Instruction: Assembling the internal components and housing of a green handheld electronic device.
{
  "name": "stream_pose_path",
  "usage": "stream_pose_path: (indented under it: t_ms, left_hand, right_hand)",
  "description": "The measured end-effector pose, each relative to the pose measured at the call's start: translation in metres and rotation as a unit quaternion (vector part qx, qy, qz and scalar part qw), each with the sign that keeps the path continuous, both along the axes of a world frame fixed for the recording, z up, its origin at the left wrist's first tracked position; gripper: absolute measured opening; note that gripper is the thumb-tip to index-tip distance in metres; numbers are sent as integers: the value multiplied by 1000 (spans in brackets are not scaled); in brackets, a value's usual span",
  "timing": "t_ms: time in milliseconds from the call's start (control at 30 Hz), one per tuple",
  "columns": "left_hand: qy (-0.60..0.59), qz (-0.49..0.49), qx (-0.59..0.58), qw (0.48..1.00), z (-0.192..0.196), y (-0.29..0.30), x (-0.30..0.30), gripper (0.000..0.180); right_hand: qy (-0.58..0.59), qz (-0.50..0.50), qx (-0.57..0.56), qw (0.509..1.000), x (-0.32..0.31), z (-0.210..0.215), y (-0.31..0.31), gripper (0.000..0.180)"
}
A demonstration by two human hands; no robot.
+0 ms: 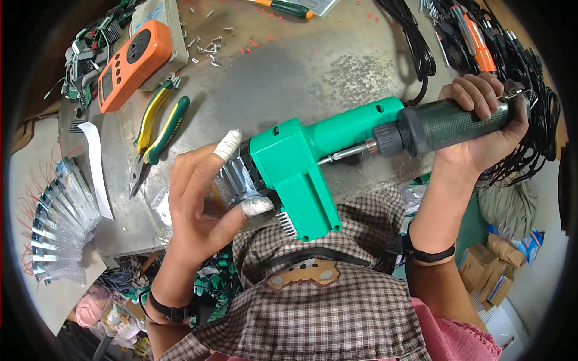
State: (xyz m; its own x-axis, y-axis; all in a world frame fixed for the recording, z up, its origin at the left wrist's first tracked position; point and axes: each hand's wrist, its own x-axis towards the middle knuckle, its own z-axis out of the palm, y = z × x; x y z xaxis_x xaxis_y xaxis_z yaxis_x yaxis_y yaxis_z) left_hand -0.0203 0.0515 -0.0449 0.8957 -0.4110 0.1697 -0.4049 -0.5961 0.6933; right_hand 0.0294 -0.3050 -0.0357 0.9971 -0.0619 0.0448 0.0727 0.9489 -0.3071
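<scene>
At a workbench (259, 78), a green tool (295, 153) sits between left hand (192, 203), gripping it, and right hand (486, 148), gripping a screwdriver (445, 127).

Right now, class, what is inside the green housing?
The green housing shows a dark part at its left end, beside the left hand; everything deeper inside is covered.

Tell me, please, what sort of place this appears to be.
Probably an assembly or repair workshop, judging by the green-cased tool, the power screwdriver against it, and the loose screws scattered on the bench.
</scene>
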Motion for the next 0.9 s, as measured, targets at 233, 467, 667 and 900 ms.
stream_pose_path:
  t_ms: [233, 467, 667, 900]
  left_hand:
    - [11, 17, -57, 998, -3, -6, 0, 66]
    - [-4, 11, -34, 999, 4, -8, 4, 58]
    - [-60, 2, -53, 997, -2, -8, 9, 58]
    - [1, -37, 26, 999, 1, 9, 7, 80]
  right_hand:
    - [-21, 43, 61, 997, -6, -6, 25, 35]
    - [-1, 17, 53, 998, -9, -7, 31, 31]
    - [-3, -14, 16, 1000, -14, -6, 25, 27]
    - [107, -26, -141, 984, -4, 16, 20, 36]
